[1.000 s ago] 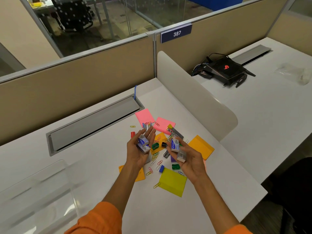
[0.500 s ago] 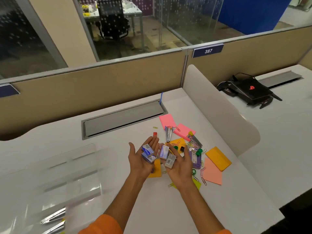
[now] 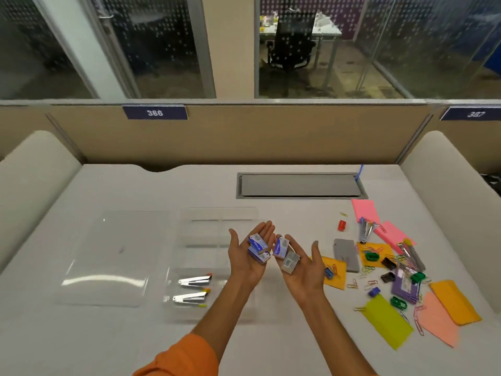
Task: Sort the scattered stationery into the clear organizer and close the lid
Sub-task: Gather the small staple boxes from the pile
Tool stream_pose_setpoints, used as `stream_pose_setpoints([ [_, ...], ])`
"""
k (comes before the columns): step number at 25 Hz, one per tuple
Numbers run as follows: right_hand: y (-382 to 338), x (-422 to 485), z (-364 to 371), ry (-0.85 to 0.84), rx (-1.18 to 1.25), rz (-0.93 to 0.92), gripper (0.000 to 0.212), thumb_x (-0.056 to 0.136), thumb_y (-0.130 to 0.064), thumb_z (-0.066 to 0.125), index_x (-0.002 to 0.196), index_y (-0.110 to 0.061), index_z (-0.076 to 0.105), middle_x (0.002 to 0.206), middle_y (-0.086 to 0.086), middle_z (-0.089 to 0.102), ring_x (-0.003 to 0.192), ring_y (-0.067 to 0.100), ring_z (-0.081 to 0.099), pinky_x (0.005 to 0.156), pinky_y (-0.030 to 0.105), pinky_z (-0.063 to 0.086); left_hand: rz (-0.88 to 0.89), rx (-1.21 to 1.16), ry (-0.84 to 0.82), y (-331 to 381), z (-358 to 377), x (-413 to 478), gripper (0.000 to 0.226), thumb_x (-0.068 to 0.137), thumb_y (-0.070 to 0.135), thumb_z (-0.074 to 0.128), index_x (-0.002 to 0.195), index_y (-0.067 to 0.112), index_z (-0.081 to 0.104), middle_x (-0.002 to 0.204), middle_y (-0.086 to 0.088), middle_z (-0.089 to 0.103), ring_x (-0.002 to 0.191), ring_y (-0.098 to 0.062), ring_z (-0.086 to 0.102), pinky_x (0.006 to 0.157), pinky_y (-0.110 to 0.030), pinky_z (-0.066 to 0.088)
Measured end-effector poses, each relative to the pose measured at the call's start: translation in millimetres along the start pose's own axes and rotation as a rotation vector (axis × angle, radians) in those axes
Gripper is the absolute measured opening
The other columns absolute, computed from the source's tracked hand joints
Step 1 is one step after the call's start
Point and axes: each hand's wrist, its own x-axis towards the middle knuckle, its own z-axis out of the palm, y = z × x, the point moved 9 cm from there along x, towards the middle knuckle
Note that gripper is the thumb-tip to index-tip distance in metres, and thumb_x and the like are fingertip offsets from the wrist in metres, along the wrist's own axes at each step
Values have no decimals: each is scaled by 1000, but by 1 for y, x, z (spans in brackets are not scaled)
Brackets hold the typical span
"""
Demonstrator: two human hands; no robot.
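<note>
My left hand (image 3: pixel 248 260) lies palm up over the right edge of the clear organizer (image 3: pixel 217 240), cradling two small blue staple boxes (image 3: pixel 258 248). Beside it, my right hand (image 3: pixel 302 267) is also palm up and carries two more staple boxes (image 3: pixel 286 253). Two silver staplers (image 3: pixel 193 289) lie in the organizer's near compartment. The clear lid (image 3: pixel 113 256) rests flat to the organizer's left. Scattered stationery sits at right: sticky notes in pink (image 3: pixel 364 211), orange (image 3: pixel 454 301) and yellow (image 3: pixel 386 322), binder clips (image 3: pixel 371 257), paper clips (image 3: pixel 364 270).
A grey cable hatch (image 3: pixel 301 185) is set into the desk at the back. Rounded white dividers (image 3: pixel 447 185) flank the desk on both sides, with a beige partition behind. A red sharpener (image 3: pixel 342 225) and a grey box (image 3: pixel 346 255) lie among the clutter.
Both hands, carrying the staple boxes, have moved left from above the stationery pile to the organizer's right edge. The view has swung left, bringing organizer and lid fully into sight.
</note>
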Motion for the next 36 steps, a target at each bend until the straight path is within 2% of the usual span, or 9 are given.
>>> stream_pose_setpoints([
  [4,63,6,26,-3,-70,79,65,92,-57,48,127,-2,59,126,22,64,116,35,61,104,44,46,49,-21,37,53,-48,-14,82,93,66,33,128,-5,55,131,-22,60,120,-34,59,95,-45,51],
  [12,121,7,23,54,-214,99,64,91,-56,51,122,-2,62,117,21,69,100,33,69,87,41,56,-2,-52,64,79,-109,-28,82,92,65,36,124,-7,57,132,-23,59,122,-35,57,97,-45,48],
  [14,121,4,18,76,-227,82,64,91,-56,51,122,-1,61,115,22,69,97,32,70,83,39,58,-17,-15,56,75,-113,-30,82,92,65,36,122,-8,60,131,-24,60,117,-35,61,97,-46,51],
  [16,118,1,12,92,-234,58,64,92,-54,51,123,1,60,117,24,67,100,35,67,90,42,54,-25,46,51,69,-114,-32,82,92,66,34,117,-6,65,128,-23,62,113,-35,64,98,-46,52],
  [21,110,-6,1,137,-372,-10,64,93,-56,46,120,0,64,117,23,68,101,36,66,88,42,53,-28,220,40,59,-112,-38,84,90,70,31,118,-1,66,125,-18,66,116,-35,63,101,-47,48],
  [24,107,-9,-2,135,-471,-42,63,94,-57,43,118,-2,66,116,18,70,109,35,66,103,48,48,-4,340,-2,60,-110,-41,86,90,73,27,121,3,65,125,-15,67,117,-30,63,103,-43,45],
  [28,98,-10,3,92,-569,-85,61,97,-55,38,122,-5,63,118,11,70,117,26,63,112,42,40,54,423,-39,67,-106,-44,85,91,72,24,121,4,66,124,-14,68,118,-25,63,108,-37,38],
  [32,88,-10,9,54,-602,-121,60,97,-55,38,123,-6,62,119,9,70,115,22,65,110,39,42,118,458,-42,73,-101,-45,81,93,69,24,116,7,69,122,-13,69,117,-25,63,107,-38,39],
  [36,73,-11,15,20,-611,-175,54,96,-52,41,122,-9,63,118,9,71,112,24,67,103,40,46,185,425,-30,84,-93,-46,74,95,64,30,117,4,67,120,-16,69,113,-32,65,101,-43,46],
])
